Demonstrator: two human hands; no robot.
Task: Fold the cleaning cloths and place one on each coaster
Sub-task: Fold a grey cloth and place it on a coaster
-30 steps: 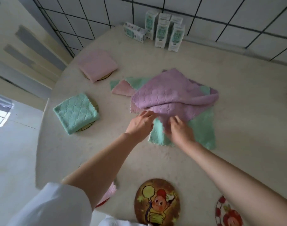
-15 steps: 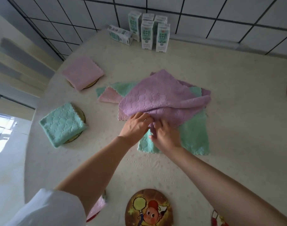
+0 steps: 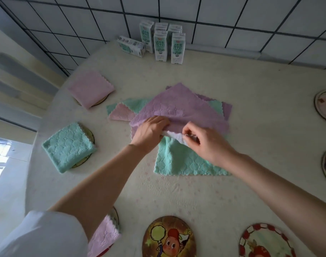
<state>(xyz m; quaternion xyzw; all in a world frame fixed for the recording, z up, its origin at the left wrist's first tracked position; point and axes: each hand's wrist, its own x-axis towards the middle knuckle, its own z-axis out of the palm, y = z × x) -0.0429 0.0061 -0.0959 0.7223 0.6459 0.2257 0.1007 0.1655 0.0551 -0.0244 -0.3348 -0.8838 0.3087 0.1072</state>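
Purple cloth (image 3: 177, 106) lay on top of a loose pile at mid-table (image 3: 260, 127), w/ a green cloth (image 3: 177, 162) spread under it toward the person & a pink cloth (image 3: 121, 113) poking out at the pile's left. L hand (image 3: 149, 133) sat on the purple cloth's near edge, fingers curled & gripping the fabric; R hand (image 3: 204, 143) just beside it, thumb & forefinger pinching the same edge; a white bit (image 3: 174, 136) showed under that edge btwn the hands, couldn't tell if tag or another cloth. Left of the pile, a folded pink cloth (image 3: 90, 89) & a folded green cloth (image 3: 68, 147) each sat on a coaster; a third folded cloth (image 3: 103, 236), pink, on a coaster at near-left, partly hidden by the L arm. Bare near the person: cartoon coaster (image 3: 169, 238) & red-rimmed coaster (image 3: 265, 242); two more cut off at the right edge. Milk cartons (image 3: 160, 45) stood by the tiled wall; one lay on its side.
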